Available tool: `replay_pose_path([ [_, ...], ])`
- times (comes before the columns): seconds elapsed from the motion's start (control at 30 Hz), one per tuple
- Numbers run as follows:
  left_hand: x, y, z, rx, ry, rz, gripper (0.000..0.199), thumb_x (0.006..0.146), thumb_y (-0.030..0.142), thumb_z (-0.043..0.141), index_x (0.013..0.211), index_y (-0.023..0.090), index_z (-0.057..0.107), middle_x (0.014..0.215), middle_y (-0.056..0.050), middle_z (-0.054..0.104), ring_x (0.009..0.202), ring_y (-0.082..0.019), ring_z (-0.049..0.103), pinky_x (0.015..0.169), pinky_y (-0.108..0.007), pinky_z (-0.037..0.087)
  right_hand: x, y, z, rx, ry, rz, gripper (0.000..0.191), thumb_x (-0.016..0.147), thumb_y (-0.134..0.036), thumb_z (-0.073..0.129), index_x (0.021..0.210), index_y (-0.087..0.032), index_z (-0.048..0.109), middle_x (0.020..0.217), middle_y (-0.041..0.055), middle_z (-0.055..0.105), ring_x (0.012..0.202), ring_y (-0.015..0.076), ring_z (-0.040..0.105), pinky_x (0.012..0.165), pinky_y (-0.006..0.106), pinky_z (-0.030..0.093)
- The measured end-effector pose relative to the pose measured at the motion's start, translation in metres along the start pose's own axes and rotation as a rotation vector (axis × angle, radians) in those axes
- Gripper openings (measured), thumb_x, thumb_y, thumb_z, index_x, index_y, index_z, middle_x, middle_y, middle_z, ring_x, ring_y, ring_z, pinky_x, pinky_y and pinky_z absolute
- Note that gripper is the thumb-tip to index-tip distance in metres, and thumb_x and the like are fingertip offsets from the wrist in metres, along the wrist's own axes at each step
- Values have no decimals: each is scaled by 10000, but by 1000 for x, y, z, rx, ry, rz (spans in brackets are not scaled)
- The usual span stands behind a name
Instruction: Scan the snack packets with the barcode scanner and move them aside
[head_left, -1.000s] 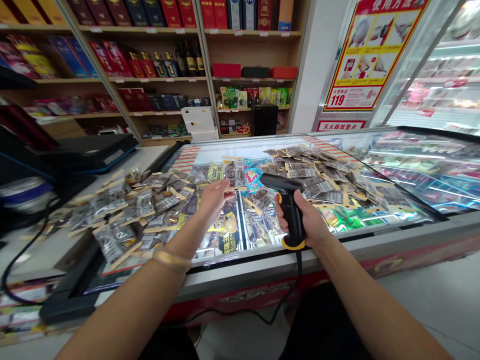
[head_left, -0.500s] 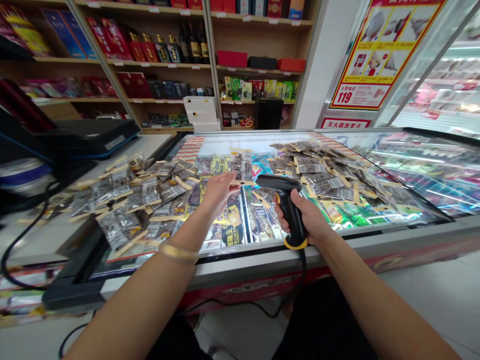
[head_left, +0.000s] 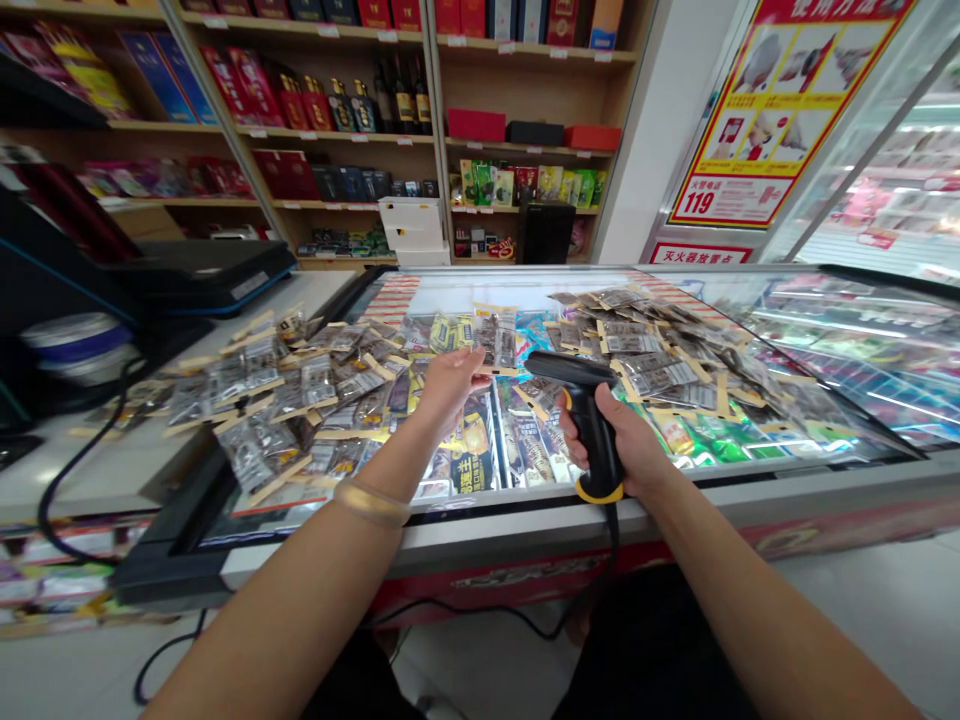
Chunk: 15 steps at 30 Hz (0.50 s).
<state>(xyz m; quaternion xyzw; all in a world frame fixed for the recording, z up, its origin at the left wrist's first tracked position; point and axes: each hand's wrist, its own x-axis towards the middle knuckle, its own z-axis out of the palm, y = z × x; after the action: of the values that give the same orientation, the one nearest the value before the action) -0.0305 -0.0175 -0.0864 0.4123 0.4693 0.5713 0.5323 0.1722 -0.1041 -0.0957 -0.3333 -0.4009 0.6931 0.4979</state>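
Observation:
My left hand [head_left: 452,388] pinches the lower edge of a small clear packet [head_left: 496,336] with tan strips at its ends. Wrapped around the grip of a black and yellow barcode scanner [head_left: 592,425] is my right hand [head_left: 626,440]. The scanner's head points left, close to the packet's lower right corner and apart from it. Similar packets lie in a heap [head_left: 315,380] to the left and in another heap [head_left: 660,345] to the right, both on the glass top of a freezer [head_left: 442,535].
A black device [head_left: 202,275] and a white tub [head_left: 79,345] stand on the left counter [head_left: 75,480]. The scanner's cable hangs in front of the freezer. Behind are shelves [head_left: 352,135] of boxes and bottles, with a red and yellow poster [head_left: 784,110] at the right.
The whole view has shifted slightly, so things appear a little further right. Both hands keep their holds, with the packet and scanner in nearly the same relation.

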Motion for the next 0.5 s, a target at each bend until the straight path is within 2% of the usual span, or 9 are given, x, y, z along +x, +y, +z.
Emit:
replay_pose_path([
  [0.13,0,6,-6,17,70,98,266,700,371,786,646,159,635,608,31,548,554,-99,532,642,-281,530,5,-4,11,19,-11,-44,593,653,-699,786,889,-190,593,653,-31,538,466,86,445,405,217,387],
  [0.23,0,23,-25,41,109,255,260,701,402,758,694,158,667,643,22,590,602,-108,549,639,-255,518,17,-10,31,10,-59,-57,587,635,-684,809,862,-188,590,653,-30,545,464,84,448,401,216,399],
  [0.37,-1,56,-72,135,242,413,265,719,424,712,787,169,705,728,-2,663,675,-133,572,646,-232,491,39,-13,68,6,-157,-29,599,632,-699,800,856,-181,599,647,-31,555,454,81,468,388,205,409],
  [0.5,1,82,-128,359,426,467,282,804,408,585,866,173,728,768,-32,688,766,-189,610,720,-268,500,60,-4,105,14,-227,37,545,726,-680,740,886,-178,600,637,-32,549,444,79,478,385,198,409],
])
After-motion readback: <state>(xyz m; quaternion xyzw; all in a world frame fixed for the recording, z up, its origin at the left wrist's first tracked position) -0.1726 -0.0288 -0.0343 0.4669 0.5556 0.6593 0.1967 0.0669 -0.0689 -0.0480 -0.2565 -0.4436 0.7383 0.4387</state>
